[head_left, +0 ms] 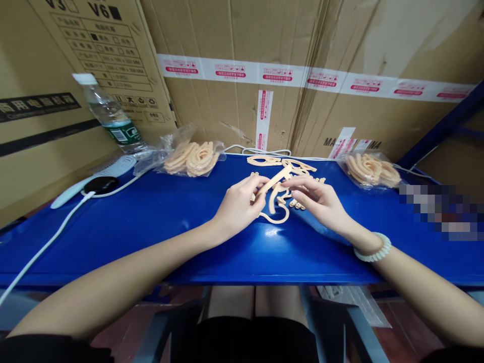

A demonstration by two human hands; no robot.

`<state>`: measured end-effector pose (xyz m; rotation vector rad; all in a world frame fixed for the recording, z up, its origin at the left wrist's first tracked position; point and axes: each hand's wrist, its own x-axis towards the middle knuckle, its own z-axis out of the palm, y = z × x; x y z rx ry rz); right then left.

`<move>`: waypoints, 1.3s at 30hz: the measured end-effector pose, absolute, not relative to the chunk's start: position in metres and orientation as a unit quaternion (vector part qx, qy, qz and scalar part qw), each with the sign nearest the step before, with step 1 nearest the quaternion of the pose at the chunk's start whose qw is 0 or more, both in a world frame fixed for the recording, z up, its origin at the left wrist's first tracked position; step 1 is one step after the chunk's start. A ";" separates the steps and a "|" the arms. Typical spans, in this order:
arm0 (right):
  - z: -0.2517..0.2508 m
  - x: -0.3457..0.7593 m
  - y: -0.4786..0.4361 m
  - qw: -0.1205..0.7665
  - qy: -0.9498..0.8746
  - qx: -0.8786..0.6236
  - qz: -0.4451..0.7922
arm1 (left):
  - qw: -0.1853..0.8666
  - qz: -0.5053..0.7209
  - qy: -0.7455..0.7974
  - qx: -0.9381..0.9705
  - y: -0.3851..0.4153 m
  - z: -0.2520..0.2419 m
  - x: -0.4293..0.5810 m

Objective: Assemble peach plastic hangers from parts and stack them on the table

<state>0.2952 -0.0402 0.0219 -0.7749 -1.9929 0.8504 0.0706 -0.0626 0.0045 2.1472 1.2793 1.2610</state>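
Observation:
A flat, pale peach-coloured strip (276, 180) slants up and to the right, its near end pinched between the thumb and fingers of my left hand (242, 202). My right hand (321, 200) hovers just right of the strip's far end, fingers stretched out and apart; whether a fingertip touches a piece is unclear. Beneath both hands lie more peach-coloured pieces, among them a curved hook-like piece (282, 218) and a looped flat piece (262, 161) farther back. My fingers partly hide the pile.
Clear bags of similar pieces lie at the back left (198, 159) and back right (370, 170) of the blue table (181, 259). A water bottle (113, 118), a light-blue brush (91, 181) and a black cabled device (101, 185) are on the left. Cardboard boxes (234, 108) stand behind.

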 end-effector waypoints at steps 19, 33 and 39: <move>0.018 0.288 -0.052 0.214 -0.750 -0.339 0.526 | -0.063 0.164 0.460 0.870 -0.072 0.005 0.080; 0.028 0.291 -0.059 0.337 -0.874 -0.334 0.107 | 0.079 0.311 0.477 0.818 -0.068 0.007 0.076; 0.061 0.328 -0.031 0.408 -0.804 -0.401 0.162 | 0.122 0.380 0.520 0.755 -0.061 0.008 0.070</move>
